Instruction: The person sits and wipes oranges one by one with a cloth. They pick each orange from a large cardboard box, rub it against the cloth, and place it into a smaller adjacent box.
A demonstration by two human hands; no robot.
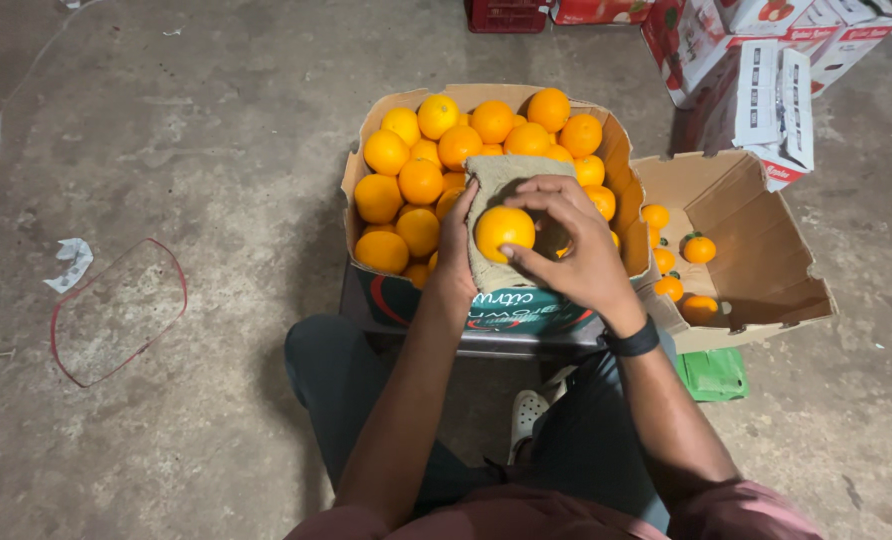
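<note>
The left hand (456, 245) holds a greyish cloth (501, 180) spread upright from beneath, its grip closed on the cloth's edge. An orange (504, 230) rests against the cloth, and the right hand (576, 250) curls over it, grip closed around the fruit with thumb below and fingers (546, 190) arched above (a dark band sits on that wrist). Both hands hover over a cardboard box (366, 170) heaped with oranges. Just beside it to the right lies a second box (766, 270), tipped open, with a few oranges inside. A green packet (714, 375) lies on the concrete floor (166, 150).
</note>
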